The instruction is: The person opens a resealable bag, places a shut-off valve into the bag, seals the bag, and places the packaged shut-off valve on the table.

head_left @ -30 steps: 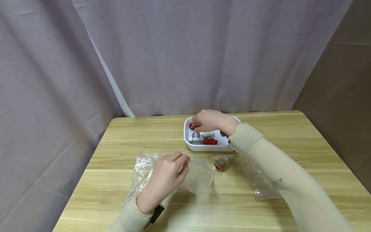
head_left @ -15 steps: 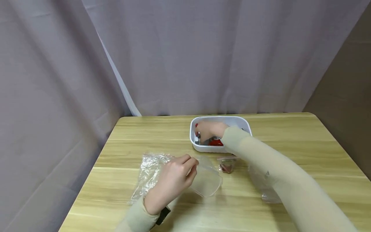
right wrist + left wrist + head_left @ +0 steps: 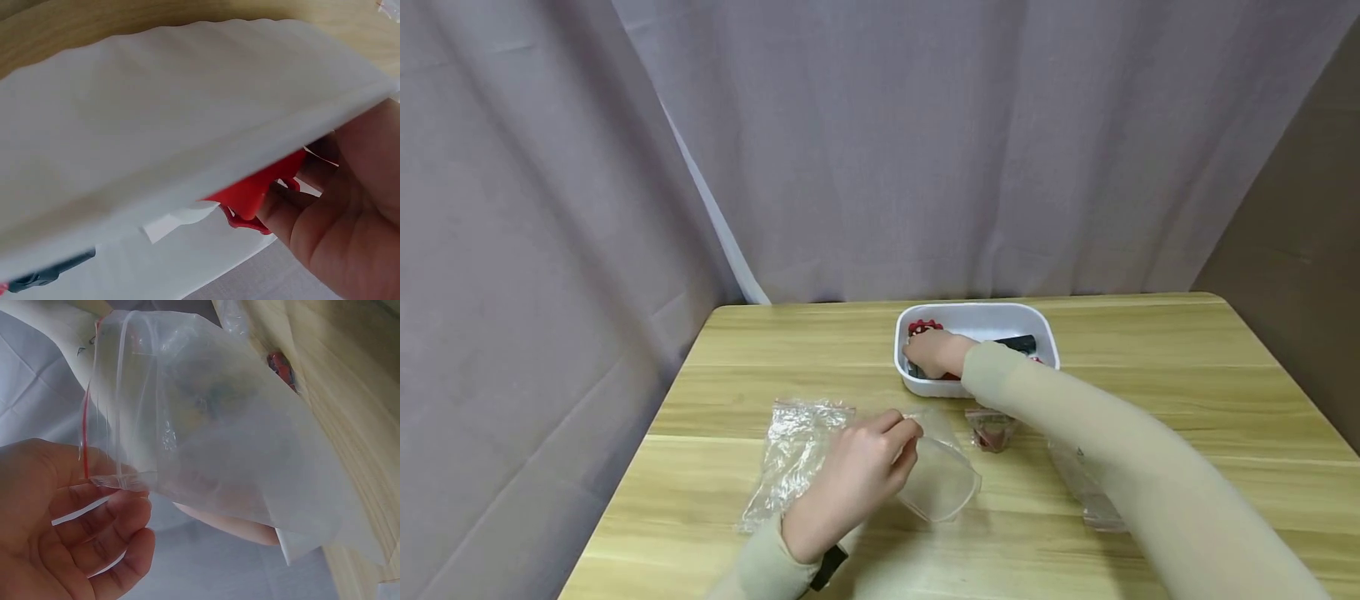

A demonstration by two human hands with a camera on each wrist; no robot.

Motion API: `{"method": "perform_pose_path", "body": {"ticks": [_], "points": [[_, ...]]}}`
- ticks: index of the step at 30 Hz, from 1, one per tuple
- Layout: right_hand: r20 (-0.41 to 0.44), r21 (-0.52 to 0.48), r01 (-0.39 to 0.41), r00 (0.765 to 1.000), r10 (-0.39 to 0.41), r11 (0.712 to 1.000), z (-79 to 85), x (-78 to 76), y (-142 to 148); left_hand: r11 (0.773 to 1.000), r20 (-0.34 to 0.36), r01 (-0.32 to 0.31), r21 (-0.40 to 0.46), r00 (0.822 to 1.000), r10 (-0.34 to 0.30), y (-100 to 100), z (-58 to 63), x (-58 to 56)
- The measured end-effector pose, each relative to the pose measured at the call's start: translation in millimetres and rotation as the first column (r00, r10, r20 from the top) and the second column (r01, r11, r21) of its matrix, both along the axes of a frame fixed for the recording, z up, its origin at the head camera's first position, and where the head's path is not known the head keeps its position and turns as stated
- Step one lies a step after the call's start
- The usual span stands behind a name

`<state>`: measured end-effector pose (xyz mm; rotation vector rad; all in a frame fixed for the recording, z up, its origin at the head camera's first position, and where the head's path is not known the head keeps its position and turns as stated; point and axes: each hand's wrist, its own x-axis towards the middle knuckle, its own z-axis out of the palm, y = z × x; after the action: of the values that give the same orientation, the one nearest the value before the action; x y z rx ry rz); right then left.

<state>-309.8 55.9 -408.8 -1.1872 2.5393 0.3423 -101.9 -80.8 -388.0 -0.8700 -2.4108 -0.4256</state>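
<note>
My left hand (image 3: 865,467) pinches the edge of a clear zip bag (image 3: 942,479) above the table. In the left wrist view the bag (image 3: 219,425) spreads away from the fingers, its red-lined zip end at the hand. My right hand (image 3: 932,350) reaches down into the left part of a white tray (image 3: 977,388). Seen from the right wrist, its fingers (image 3: 281,212) curl beside a red piece (image 3: 256,187); the tray wall hides their tips, so a hold cannot be made out. A red handwheel (image 3: 925,325) lies just behind this hand.
A dark cylindrical piece (image 3: 1018,342) lies in the tray's right half. In front stands a small zip bag (image 3: 991,432) with reddish contents. Flat clear bags lie on the table, one at left (image 3: 797,454), one partly under the right sleeve (image 3: 1093,500). A curtain hangs behind.
My right hand has lowered into the tray's front left part, over where a metal fitting showed before. The left hand keeps its pinch on the zip bag. The head view has shifted slightly.
</note>
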Motion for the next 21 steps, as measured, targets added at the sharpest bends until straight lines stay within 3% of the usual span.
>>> {"method": "perform_pose_path", "body": {"ticks": [13, 17, 21], "points": [[0.018, -0.008, -0.028, 0.999, 0.028, 1.0, -1.4, -8.2, 5.0, 1.0, 0.016, -0.001, -0.011, 1.0, 0.001, 1.0, -4.0, -3.7], [0.063, -0.08, -0.039, 0.997, 0.044, 0.996, -0.9, -9.3, 11.0, 1.0, 0.023, -0.004, -0.02, 1.0, 0.005, 0.0, -5.5, -2.7], [0.159, -0.223, 0.0, 0.987, 0.036, 0.975, 5.4, -15.2, 17.3, 1.0, 0.026, -0.01, -0.028, 1.0, 0.011, -0.7, -4.6, -2.8]]}}
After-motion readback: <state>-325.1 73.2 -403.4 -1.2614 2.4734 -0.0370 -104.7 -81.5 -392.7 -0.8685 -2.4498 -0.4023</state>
